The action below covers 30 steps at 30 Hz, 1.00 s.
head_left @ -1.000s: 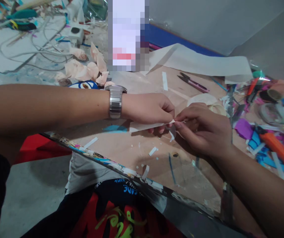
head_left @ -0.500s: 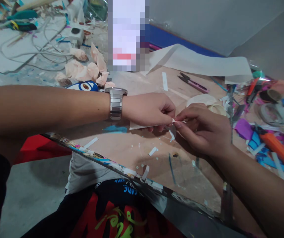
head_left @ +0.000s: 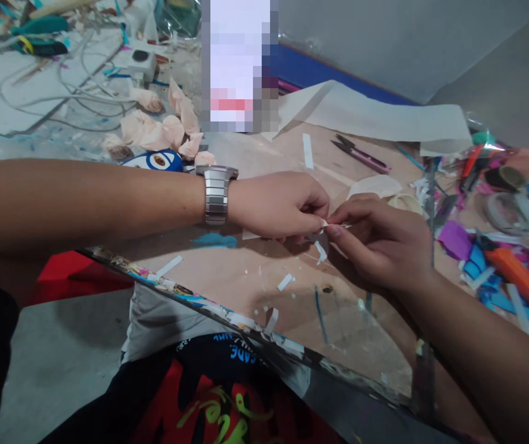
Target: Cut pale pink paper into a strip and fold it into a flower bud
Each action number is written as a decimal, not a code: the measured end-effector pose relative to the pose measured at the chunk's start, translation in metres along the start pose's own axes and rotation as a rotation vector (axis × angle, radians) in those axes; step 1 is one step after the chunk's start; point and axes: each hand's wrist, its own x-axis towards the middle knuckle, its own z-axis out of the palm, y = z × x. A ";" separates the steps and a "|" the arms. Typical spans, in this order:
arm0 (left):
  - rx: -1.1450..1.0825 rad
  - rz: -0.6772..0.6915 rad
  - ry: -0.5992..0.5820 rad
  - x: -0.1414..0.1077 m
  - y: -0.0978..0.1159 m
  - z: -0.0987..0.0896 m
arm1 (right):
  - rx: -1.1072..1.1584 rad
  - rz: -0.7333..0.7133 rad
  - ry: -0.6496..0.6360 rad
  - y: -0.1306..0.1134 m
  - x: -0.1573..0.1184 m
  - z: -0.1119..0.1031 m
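Note:
My left hand (head_left: 287,203), with a metal watch (head_left: 216,194) on its wrist, is closed, its thumb and index finger pinching one end of a small white paper piece (head_left: 324,224). Against it, my right hand (head_left: 380,240) pinches the same piece between thumb and forefinger, so the fingertips of both hands almost touch. A pale paper corner (head_left: 250,235) shows under my left palm; most of it is hidden. Behind my right hand lies a pale round piece (head_left: 375,185) on the table (head_left: 255,271).
Pink-handled snips (head_left: 361,153) lie behind the hands, near a long pale paper sheet (head_left: 385,123). Crumpled peach paper (head_left: 147,129) and teal pliers (head_left: 42,37) are at the left. An orange cutter (head_left: 521,280) lies among scraps at the right.
Less of the pale paper shows under my left palm than before. Both hands have shifted very slightly right and keep their pinch.

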 end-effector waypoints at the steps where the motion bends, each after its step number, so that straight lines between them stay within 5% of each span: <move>1: 0.010 0.005 0.003 0.000 0.000 0.000 | 0.003 0.012 -0.001 0.000 -0.001 0.000; 11: 0.222 0.087 0.046 -0.002 0.003 0.002 | 0.084 0.067 -0.166 0.003 0.002 0.001; 30: 0.400 0.152 0.085 -0.003 -0.001 0.004 | 0.025 -0.057 -0.165 0.006 0.004 0.001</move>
